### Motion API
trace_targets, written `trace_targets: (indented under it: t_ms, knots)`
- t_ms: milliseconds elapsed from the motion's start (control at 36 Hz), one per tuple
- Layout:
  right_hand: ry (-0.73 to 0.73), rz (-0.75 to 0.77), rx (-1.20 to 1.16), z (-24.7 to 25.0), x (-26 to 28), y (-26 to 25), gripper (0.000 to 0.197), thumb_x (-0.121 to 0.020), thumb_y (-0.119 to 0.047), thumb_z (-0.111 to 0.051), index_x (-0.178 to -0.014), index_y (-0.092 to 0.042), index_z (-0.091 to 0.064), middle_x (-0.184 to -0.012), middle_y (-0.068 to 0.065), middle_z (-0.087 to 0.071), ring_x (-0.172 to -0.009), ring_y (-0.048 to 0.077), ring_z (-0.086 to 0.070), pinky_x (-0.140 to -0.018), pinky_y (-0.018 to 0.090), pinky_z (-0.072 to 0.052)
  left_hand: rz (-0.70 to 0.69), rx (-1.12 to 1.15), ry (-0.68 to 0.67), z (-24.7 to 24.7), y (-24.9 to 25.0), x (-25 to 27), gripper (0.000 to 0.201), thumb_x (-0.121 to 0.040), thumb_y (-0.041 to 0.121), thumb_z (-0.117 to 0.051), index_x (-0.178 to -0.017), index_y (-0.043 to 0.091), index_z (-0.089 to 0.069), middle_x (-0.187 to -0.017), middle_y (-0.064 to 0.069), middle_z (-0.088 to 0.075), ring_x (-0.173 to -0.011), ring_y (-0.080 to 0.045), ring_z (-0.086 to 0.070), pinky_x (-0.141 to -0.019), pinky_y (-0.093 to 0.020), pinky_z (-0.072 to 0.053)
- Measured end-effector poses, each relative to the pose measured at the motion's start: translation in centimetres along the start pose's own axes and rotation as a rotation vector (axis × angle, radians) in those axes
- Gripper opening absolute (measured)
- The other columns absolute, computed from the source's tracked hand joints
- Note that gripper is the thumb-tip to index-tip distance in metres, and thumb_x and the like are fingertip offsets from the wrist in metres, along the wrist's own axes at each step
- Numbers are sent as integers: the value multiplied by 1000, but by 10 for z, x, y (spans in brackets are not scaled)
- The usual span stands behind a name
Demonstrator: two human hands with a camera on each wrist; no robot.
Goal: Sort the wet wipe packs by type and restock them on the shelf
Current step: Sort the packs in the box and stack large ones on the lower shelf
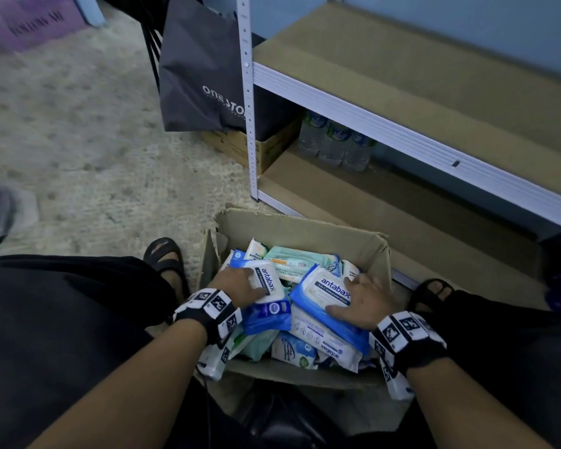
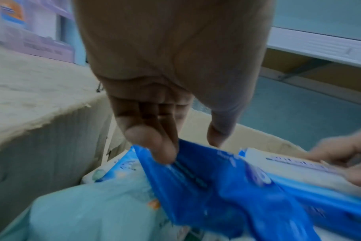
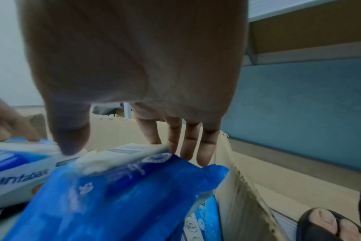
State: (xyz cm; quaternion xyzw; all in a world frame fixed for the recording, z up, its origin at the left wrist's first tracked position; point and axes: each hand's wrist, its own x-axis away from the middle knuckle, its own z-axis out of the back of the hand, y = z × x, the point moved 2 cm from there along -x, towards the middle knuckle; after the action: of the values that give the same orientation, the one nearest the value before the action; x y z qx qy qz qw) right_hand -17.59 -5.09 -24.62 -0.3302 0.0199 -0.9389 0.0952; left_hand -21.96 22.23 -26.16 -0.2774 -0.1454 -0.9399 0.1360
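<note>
Gripping crinkly blue plastic packs: left hand [image 1: 240, 283] one [image 1: 266, 296], right hand [image 1: 363, 303] another [image 1: 324, 293], in torn cardboard box [image 1: 305, 225].

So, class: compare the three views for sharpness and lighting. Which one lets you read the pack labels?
Head view: dim bluish light, but sharp enough to read "antabax" on the blue wet wipe packs in the cardboard box. Left wrist view: motion blur smears the pack print under the left hand. Right wrist view: the right hand fills the frame, soft; only one label is partly legible.
</note>
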Motion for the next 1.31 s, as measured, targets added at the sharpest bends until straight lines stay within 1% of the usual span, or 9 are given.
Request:
trace_targets:
  t_ms: [167,306,472,611,694,805,1000,1222,1305]
  knots:
    - [6,54,41,-8,-3,2,107,-71,-76,-63,-150,-14,-26,-151,10,-35,-134,29,-39,-107,40,-39,-121,-172,127,-7,10,0,74,-83,70,-52,-134,17,-48,-143,-6,-37,-134,-27,-33,-102,-40,-41]
    - [18,73,-25,-8,0,3,105,-73,-66,-71,-155,-24,-18,-147,9,-43,-130,28,-44,-105,39,-41,-85,-93,11,-11,5,-5,79,-84,73,-48,-138,16,-36,-137,-9,-47,-121,-29,-52,-97,-41,-45]
    - [12,55,-78,-4,1,6,97,-76,-58,-74,-152,-18,-29,-143,7,-49,-127,23,-49,-103,32,-42,53,-200,-3,-5,-2,-5,95,-77,87,-39,-143,18,-36,-144,-9,-43,-127,-30,-48,-99,-39,-43]
    - [17,27,-59,-7,0,2,98,-73,-58,-76,-150,-15,-33,-149,10,-34,-135,28,-36,-112,38,-35,13,-123,-13,-13,1,-4,95,-79,79,-48,-147,15,-31,-160,-9,-14,-141,-38,-24,-112,-44,-30]
    - [18,9,-42,-7,-1,-1,91,-67,-59,-80,-139,-16,-44,-143,11,-37,-131,31,-38,-109,41,-38,-87,-52,-89,-10,1,-7,84,-85,69,-54,-153,31,-22,-164,-1,-5,-144,-36,-24,-118,-43,-24]
    - [-15,-33,-59,-7,-3,-1,89,-63,-58,-83,-133,-16,-45,-138,9,-41,-124,27,-46,-102,40,-44,-126,-87,-146,-1,-3,-7,71,-93,58,-50,-154,31,-24,-161,-4,-22,-145,-26,-28,-117,-32,-21]
    - [-56,-104,-70,-4,-3,5,72,-59,-57,-82,-112,-18,-52,-123,7,-52,-103,22,-57,-83,31,-50,-122,-194,-275,7,0,-8,114,-52,72,-81,-144,21,-37,-140,-6,-44,-127,-28,-46,-104,-38,-42]
    - [-119,-139,-250,7,0,15,56,-46,-39,-85,-92,-18,-63,-88,-5,-66,-76,9,-63,-56,22,-49,-314,-355,-166,2,15,-9,114,-49,64,-86,-140,22,-33,-137,-4,-44,-126,-29,-37,-102,-46,-43]
    - [-127,-146,-308,19,0,21,55,-41,-37,-88,-89,-20,-67,-85,-7,-71,-76,8,-67,-61,25,-56,-359,-450,-219,5,20,-13,115,-50,67,-83,-145,31,-32,-142,-4,-39,-130,-31,-35,-105,-46,-40]
